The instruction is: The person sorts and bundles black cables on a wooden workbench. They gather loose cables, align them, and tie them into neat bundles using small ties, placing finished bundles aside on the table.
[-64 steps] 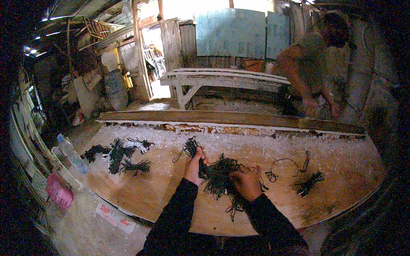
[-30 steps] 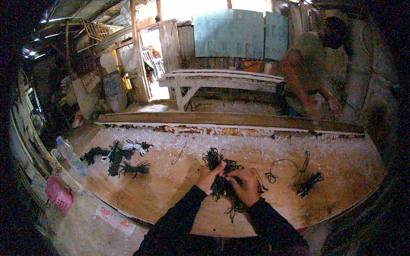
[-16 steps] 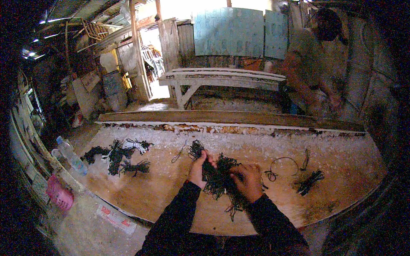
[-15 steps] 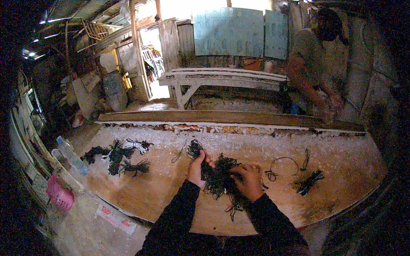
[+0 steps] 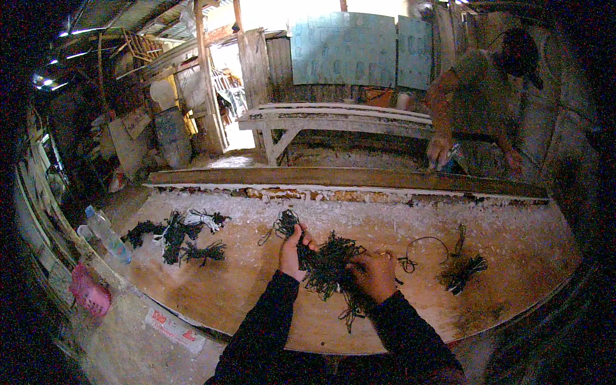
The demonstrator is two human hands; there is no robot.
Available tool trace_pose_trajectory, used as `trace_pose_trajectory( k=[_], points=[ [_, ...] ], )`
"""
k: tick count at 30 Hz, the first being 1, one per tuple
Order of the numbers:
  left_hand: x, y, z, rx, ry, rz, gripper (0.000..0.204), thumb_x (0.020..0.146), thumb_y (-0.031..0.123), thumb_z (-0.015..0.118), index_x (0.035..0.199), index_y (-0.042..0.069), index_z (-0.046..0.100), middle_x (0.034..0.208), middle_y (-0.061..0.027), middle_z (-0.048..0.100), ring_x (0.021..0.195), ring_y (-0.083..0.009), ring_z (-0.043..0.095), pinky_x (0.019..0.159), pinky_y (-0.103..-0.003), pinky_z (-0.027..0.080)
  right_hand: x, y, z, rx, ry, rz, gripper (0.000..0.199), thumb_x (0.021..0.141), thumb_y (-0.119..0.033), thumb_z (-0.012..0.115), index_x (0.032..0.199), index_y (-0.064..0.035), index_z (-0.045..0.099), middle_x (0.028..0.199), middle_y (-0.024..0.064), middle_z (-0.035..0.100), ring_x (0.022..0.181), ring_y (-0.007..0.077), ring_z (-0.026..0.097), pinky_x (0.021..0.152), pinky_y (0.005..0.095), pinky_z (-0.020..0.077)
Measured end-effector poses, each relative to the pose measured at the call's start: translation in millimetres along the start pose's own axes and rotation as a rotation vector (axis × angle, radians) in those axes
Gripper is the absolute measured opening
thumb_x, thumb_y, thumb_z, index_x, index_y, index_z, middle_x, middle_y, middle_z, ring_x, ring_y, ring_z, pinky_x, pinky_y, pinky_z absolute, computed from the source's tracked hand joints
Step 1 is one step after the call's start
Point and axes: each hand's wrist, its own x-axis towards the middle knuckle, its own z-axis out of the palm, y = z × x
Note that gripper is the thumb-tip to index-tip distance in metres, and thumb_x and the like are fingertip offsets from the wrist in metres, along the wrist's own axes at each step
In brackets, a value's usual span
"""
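My left hand [image 5: 295,253] is closed around a bundle of dark cords [image 5: 287,222], whose looped top sticks out above the thumb. To its right a bushy pile of dark cords [image 5: 328,266] lies on the wooden table [image 5: 250,295]. My right hand [image 5: 374,273] rests at the pile's right side with fingers bent into the strands; they are partly blurred, so what they pinch does not show. Stray cord ends hang down the table below the pile. On the right lie a smaller tied bundle [image 5: 463,274] and a thin cord loop [image 5: 427,247].
Several dark and white cord bundles [image 5: 174,234] lie at the table's left. A plastic bottle [image 5: 108,234] and a pink basket-like item [image 5: 90,292] are by the left edge. A raised board [image 5: 346,178] runs along the far edge. Another person [image 5: 481,96] leans in behind it, at right.
My left hand has shifted slightly left with its bundle; my right hand stays at the pile. The other person has moved right, one hand now lower near the far board.
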Motion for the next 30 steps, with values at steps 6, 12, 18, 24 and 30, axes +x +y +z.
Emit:
trace_pose_trajectory(
  k=[6, 12, 18, 24, 30],
  points=[
    [-2.1, 0.2, 3.9, 0.021, 0.043, 0.032, 0.023, 0.088, 0.034, 0.051, 0.092, 0.011, 0.048, 0.062, 0.0021, 0.040, 0.057, -0.0125, 0.044, 0.055, -0.026, 0.039, 4.8, 7.3, -1.9, 0.146, 0.223, 0.059, 0.017, 0.072, -0.027, 0.067, 0.077, -0.0117, 0.067, 0.075, 0.0055, 0.064, 0.076, 0.0258, 0.058, 0.080, 0.0425, 0.0337],
    [-2.1, -6.3, 1.8, 0.052, 0.134, 0.119, 0.024, 0.086, 0.035, 0.055, 0.090, 0.012, 0.049, 0.061, 0.0024, 0.039, 0.056, -0.0109, 0.043, 0.054, -0.026, 0.039, 4.3, 7.1, -5.1, 0.129, 0.302, 0.048, 0.015, 0.070, -0.025, 0.068, 0.075, -0.0109, 0.065, 0.072, 0.0057, 0.062, 0.075, 0.0250, 0.058, 0.080, 0.0404, 0.0337],
    [-3.0, -31.5, -1.1, 0.181, 0.044, -0.172, 0.024, 0.084, 0.030, 0.060, 0.098, 0.012, 0.052, 0.061, 0.0046, 0.039, 0.055, -0.0085, 0.042, 0.053, -0.024, 0.038, 2.4, 4.3, 0.2, 0.135, 0.269, -0.088, 0.013, 0.070, -0.023, 0.069, 0.075, -0.0119, 0.064, 0.072, 0.0044, 0.061, 0.073, 0.0248, 0.057, 0.081, 0.0415, 0.0334],
    [-8.9, -37.7, -1.7, 0.420, 0.004, -0.308, 0.025, 0.082, 0.032, 0.062, 0.095, 0.012, 0.056, 0.056, 0.0041, 0.043, 0.052, -0.0080, 0.043, 0.051, -0.024, 0.038, -2.9, -1.4, 1.2, 0.110, 0.096, -0.260, 0.013, 0.070, -0.022, 0.068, 0.079, -0.0129, 0.063, 0.072, 0.0032, 0.058, 0.074, 0.0251, 0.055, 0.083, 0.0438, 0.0332],
    [-10.0, -32.2, 7.0, 0.294, 0.089, -0.292, 0.025, 0.083, 0.037, 0.058, 0.081, 0.013, 0.052, 0.065, 0.0027, 0.048, 0.058, -0.0110, 0.049, 0.054, -0.026, 0.042, -3.5, -4.5, 0.8, 0.113, 0.097, -0.282, 0.013, 0.072, -0.022, 0.066, 0.082, -0.0138, 0.063, 0.075, 0.0027, 0.058, 0.080, 0.0240, 0.055, 0.087, 0.0450, 0.0322]
  ],
)
